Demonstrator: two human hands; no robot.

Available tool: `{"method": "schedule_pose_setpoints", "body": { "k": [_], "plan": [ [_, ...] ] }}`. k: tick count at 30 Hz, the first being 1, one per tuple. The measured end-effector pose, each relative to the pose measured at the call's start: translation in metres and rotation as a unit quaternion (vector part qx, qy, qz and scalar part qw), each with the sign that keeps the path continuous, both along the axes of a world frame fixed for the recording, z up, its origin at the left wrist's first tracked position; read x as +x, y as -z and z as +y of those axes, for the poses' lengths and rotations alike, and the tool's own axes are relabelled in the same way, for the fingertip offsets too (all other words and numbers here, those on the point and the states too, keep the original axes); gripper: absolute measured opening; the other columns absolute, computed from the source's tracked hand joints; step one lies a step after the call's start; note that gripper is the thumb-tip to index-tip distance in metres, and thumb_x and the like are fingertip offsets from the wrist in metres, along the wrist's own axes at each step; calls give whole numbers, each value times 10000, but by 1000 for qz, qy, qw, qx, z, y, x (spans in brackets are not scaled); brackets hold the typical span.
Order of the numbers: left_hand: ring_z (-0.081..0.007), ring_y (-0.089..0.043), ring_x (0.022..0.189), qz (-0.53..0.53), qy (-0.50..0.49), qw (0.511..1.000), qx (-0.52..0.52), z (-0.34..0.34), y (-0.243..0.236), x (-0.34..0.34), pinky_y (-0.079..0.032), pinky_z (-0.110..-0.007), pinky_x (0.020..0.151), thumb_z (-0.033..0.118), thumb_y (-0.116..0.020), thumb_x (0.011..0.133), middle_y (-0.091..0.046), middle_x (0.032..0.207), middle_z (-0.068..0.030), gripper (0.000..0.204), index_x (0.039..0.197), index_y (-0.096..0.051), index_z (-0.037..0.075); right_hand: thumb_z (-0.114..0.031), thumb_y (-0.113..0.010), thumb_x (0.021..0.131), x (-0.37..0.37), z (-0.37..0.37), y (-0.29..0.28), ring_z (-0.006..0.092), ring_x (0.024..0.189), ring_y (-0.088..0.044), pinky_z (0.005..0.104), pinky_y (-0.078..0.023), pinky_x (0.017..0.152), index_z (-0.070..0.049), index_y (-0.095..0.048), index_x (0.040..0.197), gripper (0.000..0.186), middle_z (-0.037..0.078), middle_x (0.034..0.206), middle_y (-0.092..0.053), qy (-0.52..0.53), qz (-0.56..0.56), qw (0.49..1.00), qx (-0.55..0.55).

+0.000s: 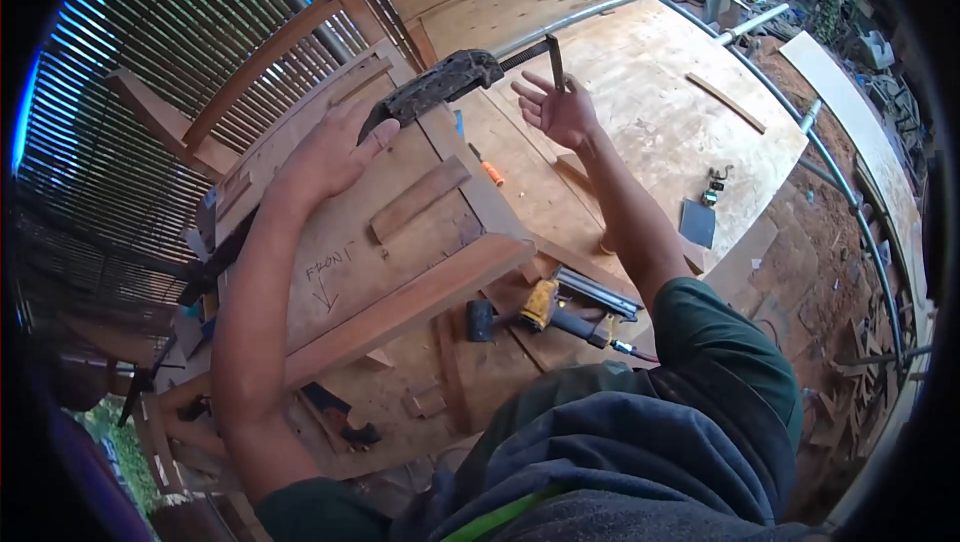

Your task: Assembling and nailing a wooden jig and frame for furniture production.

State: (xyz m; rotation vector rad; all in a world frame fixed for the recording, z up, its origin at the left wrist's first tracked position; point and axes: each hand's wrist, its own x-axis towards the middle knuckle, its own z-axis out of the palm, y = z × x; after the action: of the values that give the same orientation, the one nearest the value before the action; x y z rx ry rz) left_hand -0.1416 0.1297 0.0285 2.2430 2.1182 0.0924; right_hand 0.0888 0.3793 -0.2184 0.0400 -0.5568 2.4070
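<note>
My left hand (pixel 335 147) grips the near end of a dark, worn clamp (pixel 430 87) lying across a wooden panel (pixel 340 222) with framed edges and a pencilled arrow. My right hand (pixel 555 107) is at the clamp's screw end, fingers spread, touching or just beside the upright metal handle (pixel 555 57). A short wood strip (pixel 418 197) rests on the panel. An orange-handled tool (pixel 490 170) lies on the plywood beyond the panel's right edge.
A yellow-black nail gun (pixel 565 307) with a hose, a black cylinder (pixel 478 320) and scrap wood lie below. A plywood sheet (pixel 740 172) bears a small metal tool (pixel 712 192). A curved metal pipe (pixel 865 222), a slatted wall (pixel 120 62) and debris (pixel 840 412) surround the work area.
</note>
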Motion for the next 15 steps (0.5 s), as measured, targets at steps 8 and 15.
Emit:
{"method": "schedule_pose_setpoints", "body": {
  "k": [8,15],
  "plan": [
    [-414,-511,1133,76,-136,983,98,-5,30,9,-349,-534,962,482,-371,1020,-571,1123,-229,466,1036,-470,27,-488,-430,974,-9,25,-51,108,308,-197,267,-177,353,-72,-592,754,498,-59,454,-333,-96,-192,968,127],
    [-406,-518,1093,67,-177,978,83,-16,25,15,-326,-540,915,475,-384,1016,-573,1065,-207,447,1004,-478,39,-436,-386,1013,-5,-29,-82,93,417,-281,270,-222,427,-89,-505,647,518,-26,466,-340,205,-301,910,200]
  ]
}}
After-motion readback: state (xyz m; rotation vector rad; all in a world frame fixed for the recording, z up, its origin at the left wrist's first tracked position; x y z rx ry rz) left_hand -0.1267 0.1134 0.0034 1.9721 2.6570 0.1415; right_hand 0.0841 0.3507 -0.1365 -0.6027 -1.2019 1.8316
